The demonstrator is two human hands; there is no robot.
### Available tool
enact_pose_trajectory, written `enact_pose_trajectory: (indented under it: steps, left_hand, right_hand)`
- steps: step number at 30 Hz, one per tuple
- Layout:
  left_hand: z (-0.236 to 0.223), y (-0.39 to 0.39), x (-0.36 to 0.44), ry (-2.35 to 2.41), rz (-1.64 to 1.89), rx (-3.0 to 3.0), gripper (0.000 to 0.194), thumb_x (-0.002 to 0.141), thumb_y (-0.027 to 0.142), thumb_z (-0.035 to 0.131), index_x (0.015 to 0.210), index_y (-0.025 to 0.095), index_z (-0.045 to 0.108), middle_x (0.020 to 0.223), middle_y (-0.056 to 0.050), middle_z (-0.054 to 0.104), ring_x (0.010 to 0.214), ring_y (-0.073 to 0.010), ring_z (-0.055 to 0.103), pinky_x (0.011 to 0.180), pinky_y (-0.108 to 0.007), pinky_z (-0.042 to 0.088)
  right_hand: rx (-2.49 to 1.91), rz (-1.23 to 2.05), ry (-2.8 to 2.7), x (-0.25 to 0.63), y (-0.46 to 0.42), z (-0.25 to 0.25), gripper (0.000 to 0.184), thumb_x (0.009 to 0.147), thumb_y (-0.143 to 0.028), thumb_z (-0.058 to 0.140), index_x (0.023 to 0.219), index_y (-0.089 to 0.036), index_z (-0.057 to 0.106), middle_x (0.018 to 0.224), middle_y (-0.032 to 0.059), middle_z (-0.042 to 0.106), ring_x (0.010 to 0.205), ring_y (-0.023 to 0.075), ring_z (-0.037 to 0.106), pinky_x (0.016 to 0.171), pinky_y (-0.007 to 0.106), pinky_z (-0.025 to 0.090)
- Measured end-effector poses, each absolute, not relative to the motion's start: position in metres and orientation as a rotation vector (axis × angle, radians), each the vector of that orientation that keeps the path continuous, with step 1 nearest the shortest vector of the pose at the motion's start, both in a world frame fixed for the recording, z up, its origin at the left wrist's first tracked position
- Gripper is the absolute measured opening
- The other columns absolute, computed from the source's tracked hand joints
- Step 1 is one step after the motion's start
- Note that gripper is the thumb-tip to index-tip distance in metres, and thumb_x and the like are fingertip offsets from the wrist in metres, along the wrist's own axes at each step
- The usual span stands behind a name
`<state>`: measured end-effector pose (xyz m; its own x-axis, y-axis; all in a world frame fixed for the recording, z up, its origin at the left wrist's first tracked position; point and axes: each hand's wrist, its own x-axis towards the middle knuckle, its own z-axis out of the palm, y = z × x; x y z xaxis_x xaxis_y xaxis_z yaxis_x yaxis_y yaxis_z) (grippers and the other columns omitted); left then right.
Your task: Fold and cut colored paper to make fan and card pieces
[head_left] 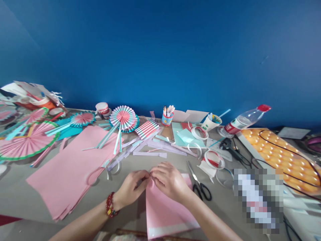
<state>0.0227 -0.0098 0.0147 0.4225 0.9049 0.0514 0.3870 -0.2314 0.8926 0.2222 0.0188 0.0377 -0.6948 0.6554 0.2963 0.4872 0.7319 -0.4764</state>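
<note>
Left hand [129, 190] and right hand [172, 184] are pinching pink sheet's [163, 212] far-left corner; seemingly working that edge; next move likely needing steady fingertip pressure.

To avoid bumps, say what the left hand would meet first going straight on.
Likely the right hand, just ahead at the far end of the pink sheet; whether it touches the left hand is unclear.
</note>
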Motion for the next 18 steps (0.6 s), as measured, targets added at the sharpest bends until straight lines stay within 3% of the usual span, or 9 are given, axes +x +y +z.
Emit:
enact_pose_trajectory:
  steps: [18]
  left_hand:
    - [0.0135,-0.0097,0.022,1.121,0.742,1.806,0.012,0.091,0.018,0.047,0.083,0.019,0.057,0.076,0.0,0.062,0.07,-0.0143,0.057,0.066,-0.022,0.041]
  right_hand:
    - [-0.909,0.589,-2.418,0.2217,0.0169,0.0362,0.012,0.086,-0.01,0.054,0.086,-0.019,0.062,0.085,0.0032,0.07,0.081,0.018,0.058,0.076,0.032,0.042]
